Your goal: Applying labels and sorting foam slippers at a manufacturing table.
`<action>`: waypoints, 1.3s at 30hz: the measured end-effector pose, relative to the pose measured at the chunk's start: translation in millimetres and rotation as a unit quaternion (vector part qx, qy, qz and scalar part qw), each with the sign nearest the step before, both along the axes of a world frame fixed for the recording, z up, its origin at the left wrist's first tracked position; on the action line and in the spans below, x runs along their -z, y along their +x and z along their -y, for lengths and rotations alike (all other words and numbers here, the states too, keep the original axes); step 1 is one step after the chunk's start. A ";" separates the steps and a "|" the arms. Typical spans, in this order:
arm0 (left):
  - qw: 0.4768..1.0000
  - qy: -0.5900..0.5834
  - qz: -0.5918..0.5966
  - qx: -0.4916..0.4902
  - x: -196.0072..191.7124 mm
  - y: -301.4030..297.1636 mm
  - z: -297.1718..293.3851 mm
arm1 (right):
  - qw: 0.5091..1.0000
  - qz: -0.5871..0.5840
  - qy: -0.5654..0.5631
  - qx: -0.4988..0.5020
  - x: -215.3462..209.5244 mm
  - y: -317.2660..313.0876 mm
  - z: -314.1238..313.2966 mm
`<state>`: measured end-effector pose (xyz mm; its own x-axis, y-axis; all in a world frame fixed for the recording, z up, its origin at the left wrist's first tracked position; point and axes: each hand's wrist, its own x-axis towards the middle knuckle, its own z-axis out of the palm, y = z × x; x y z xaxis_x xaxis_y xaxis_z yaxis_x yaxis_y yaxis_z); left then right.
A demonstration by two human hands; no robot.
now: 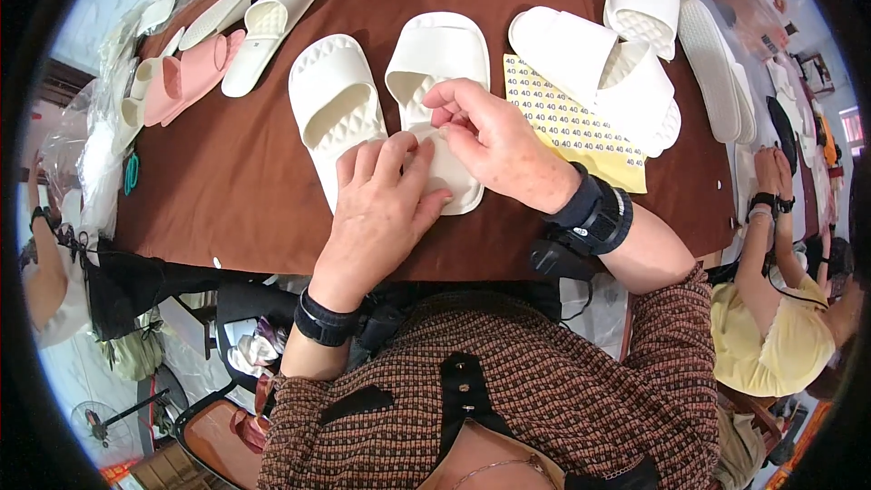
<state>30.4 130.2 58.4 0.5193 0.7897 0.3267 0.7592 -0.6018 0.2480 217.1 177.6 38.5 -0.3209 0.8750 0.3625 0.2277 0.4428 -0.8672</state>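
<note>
Two white slippers with quilted footbeds lie side by side in front of me, toes pointing away: a left one (332, 68) and a right one (439, 45). My left hand (386, 195) rests over their heel ends with its fingers bent, touching the right slipper, the thumb held apart. Above that slipper's footbed, my right hand (494, 141) has thumb and forefinger drawn together in a pinch. Whatever may be between those fingertips is too small to make out. Beside my right hand lies a yellow sheet of small printed stickers (581, 132), partly under another white slipper (562, 45).
Pink slippers (190, 77) and more white slippers (277, 27) stand at the far left of the brown cloth-covered table (227, 191). White slippers (717, 63) overlap at the right. A teal band (132, 172) lies at the left edge. Another person (771, 308) works at the right.
</note>
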 end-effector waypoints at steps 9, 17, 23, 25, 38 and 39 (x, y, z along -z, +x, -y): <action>0.995 0.021 0.092 -0.017 -13.5 -29.0 0.3 | 1.000 0.000 -0.003 -0.009 -6.6 0.9 4.1; 0.971 0.023 0.166 -0.171 -4.0 -76.0 8.1 | 1.000 0.012 -0.012 -0.004 -4.3 4.8 -3.3; 0.954 -0.017 0.216 -0.210 12.0 -88.7 11.1 | 1.000 0.018 -0.014 -0.020 -6.0 1.0 -4.3; 0.955 0.009 0.213 -0.204 17.4 -94.0 6.2 | 0.999 0.035 -0.030 -0.019 -7.6 0.3 -3.0; 0.972 0.064 0.161 -0.156 23.8 -94.5 12.6 | 0.998 0.021 -0.051 -0.039 -26.0 -3.8 26.8; 0.972 0.066 0.162 -0.157 24.2 -96.5 13.4 | 0.997 0.031 -0.052 -0.052 -33.3 -5.9 32.7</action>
<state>-66.1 116.8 34.2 0.1119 0.8324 0.5427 0.8056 -0.3957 0.4409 211.2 144.9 71.8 -0.4312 0.8675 0.2481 0.2404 0.3755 -0.8951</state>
